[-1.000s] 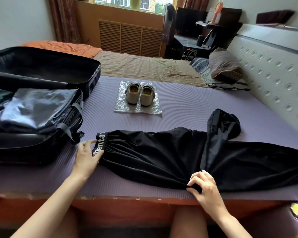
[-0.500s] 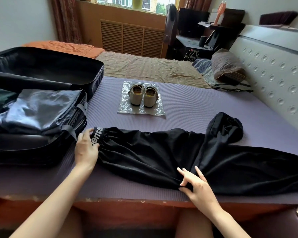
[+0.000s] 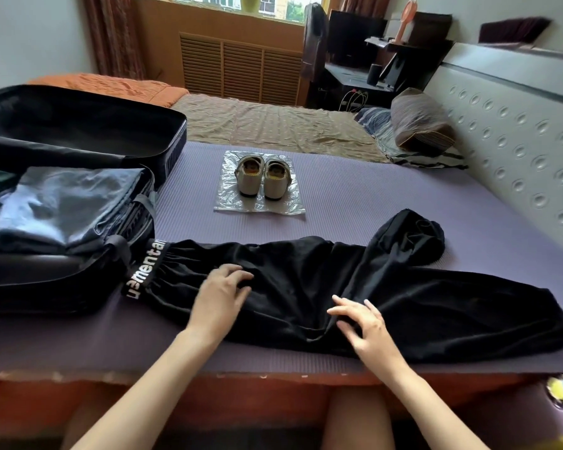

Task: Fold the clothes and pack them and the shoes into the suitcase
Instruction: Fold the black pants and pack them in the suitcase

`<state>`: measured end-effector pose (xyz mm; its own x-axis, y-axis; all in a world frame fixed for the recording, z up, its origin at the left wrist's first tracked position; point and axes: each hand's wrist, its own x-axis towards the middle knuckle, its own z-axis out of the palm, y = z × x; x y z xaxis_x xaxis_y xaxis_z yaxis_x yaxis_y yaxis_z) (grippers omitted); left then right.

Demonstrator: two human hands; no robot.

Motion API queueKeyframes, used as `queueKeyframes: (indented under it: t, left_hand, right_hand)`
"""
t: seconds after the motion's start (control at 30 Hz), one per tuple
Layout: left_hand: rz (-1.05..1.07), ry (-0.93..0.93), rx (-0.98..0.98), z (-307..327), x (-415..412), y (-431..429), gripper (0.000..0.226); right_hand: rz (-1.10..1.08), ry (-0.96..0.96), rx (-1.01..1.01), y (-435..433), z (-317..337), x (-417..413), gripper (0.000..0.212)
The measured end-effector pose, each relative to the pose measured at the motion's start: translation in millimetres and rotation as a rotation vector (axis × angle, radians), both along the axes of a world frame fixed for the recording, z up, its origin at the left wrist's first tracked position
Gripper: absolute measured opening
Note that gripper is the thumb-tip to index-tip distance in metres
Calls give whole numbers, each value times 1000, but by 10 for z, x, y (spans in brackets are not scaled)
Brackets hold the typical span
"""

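The left hand [image 3: 220,295] has moved off the waistband and now rests on the trousers [image 3: 436,306] a little to its right, fingers loose and gripping nothing. The right hand [image 3: 366,323] has released the near hem, and its fingers are spread over the cloth. The black trousers lie lengthwise along the mat's [image 3: 371,196] near edge. Their white-lettered waistband is just beside the open suitcase [image 3: 62,280] at the left edge, and one leg is doubled back at the right. The shoes [image 3: 275,183] sit mid-mat.
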<state>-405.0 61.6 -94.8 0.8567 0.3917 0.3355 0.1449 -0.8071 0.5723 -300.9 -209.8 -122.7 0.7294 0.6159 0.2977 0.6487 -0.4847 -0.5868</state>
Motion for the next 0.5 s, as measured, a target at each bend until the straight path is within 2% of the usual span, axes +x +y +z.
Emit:
queueKeyframes:
  t: [0.07,0.13,0.3,0.4,0.5]
  left_hand:
    - [-117,16,-49,-51,114,-279,19]
    - [-193,55,-89,-84,215,-528,18]
    - [-264,204,-168,-78,392,-1060,25]
    - [-261,279,-226,-89,466,-1226,32]
    - [-245,316,-236,-141,521,-1279,37]
  right_hand:
    - [-55,-12,-77,-93,69,202,37]
    - [-46,-11,-172,-150,167,398,39]
    - [34,-15,-400,-42,435,777,53]
    - [126,-120,-609,11,459,914,49]
    - [138,-258,-675,-55,474,1057,36]
